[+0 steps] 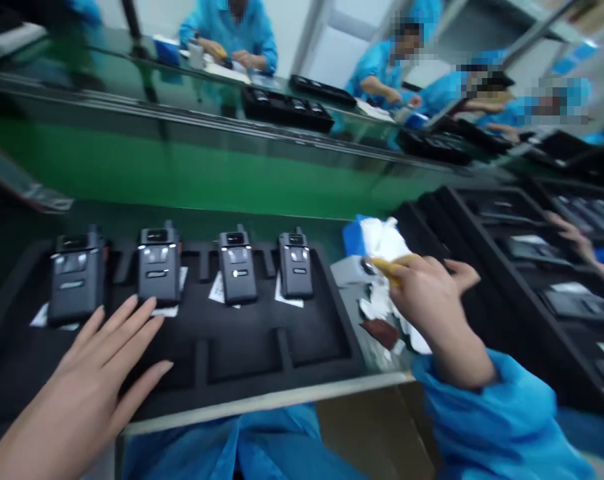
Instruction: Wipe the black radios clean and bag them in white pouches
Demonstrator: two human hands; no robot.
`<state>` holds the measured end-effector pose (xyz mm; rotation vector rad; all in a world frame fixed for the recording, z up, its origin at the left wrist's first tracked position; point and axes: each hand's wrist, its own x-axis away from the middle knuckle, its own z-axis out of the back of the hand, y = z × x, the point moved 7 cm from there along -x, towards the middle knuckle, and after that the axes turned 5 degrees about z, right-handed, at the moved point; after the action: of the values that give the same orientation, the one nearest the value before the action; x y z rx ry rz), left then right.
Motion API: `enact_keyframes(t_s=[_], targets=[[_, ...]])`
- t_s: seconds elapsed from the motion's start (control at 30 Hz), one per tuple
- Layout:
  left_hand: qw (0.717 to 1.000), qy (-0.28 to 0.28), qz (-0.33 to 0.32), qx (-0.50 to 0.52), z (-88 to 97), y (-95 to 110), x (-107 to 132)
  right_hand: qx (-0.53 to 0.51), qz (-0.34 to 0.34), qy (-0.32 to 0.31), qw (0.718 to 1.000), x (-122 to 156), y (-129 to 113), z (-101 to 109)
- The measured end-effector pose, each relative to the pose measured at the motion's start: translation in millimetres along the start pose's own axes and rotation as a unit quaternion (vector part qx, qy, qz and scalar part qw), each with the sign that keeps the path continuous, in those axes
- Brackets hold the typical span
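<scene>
My left hand [107, 367] is spread flat over the left part of a black foam tray [327, 353], fingers apart and holding nothing. Just beyond its fingertips are a handheld radio [77, 280] and a second radio [158, 267]. A third radio [237, 267] and another radio [296, 265] lie farther right in the tray, with white paper labels under them. My right hand [427, 293] is closed on a slim yellow tool [389, 267], whose kind is blurred. The tool's tip meets the round metal top of a white bottle [351, 272].
Behind the bottle stands a blue box [353, 235] with white tissue [382, 240]. A brown scrap [381, 332] lies nearer the bench edge. More black trays [507, 267] holding devices are stacked at right. Co-workers in blue sit across a glass-topped divider [207, 127].
</scene>
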<state>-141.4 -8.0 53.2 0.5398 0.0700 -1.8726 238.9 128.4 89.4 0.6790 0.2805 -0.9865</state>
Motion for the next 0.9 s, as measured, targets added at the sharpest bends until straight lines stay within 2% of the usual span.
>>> enact_keyframes(t_s=[0.07, 0.13, 0.17, 0.2, 0.3, 0.37, 0.4, 0.43, 0.53, 0.6, 0.67, 0.73, 0.9], targets=[[0.998, -0.008, 0.040, -0.045, -5.4, 0, 1, 0.000, 0.052, 0.094, 0.994, -18, -6, 15], [0.996, -0.006, 0.055, -0.067, -8.8, 1, -1, -0.015, 0.074, 0.089, 0.993, -49, -18, 20], [0.996, -0.001, 0.058, -0.071, -9.5, 1, -3, -0.029, 0.088, 0.119, 0.989, -66, -30, 29], [0.996, 0.001, 0.059, -0.072, -10.2, 2, -5, -0.041, 0.090, 0.117, 0.988, -85, -44, 34], [0.996, 0.005, 0.061, -0.059, -11.4, 4, -8, -0.060, 0.147, 0.257, 0.953, -126, -106, 66], [0.997, 0.007, 0.057, -0.046, -12.3, 5, -9, -0.105, 0.144, 0.223, 0.958, -152, -145, 65], [0.998, 0.008, 0.055, -0.042, -12.9, 6, -10, -0.130, 0.172, 0.213, 0.953, -161, -166, 64], [0.998, 0.010, 0.053, -0.043, -13.7, 6, -10, -0.145, 0.191, 0.177, 0.954, -169, -186, 58], [0.997, 0.021, 0.053, -0.054, -15.4, 7, -9, -0.172, 0.258, 0.124, 0.943, -179, -237, 40], [0.996, 0.025, 0.058, -0.057, -16.2, 7, -9, -0.183, 0.300, 0.117, 0.929, -179, -262, 30], [0.996, 0.021, 0.063, -0.055, -17.1, 7, -8, -0.188, 0.328, 0.122, 0.918, -179, -277, 22], [0.996, 0.016, 0.065, -0.051, -17.9, 7, -8, -0.186, 0.338, 0.129, 0.914, -178, -282, 18], [0.997, 0.011, 0.078, -0.026, -19.6, 5, -7, -0.163, 0.330, 0.131, 0.920, -173, -269, 14]])
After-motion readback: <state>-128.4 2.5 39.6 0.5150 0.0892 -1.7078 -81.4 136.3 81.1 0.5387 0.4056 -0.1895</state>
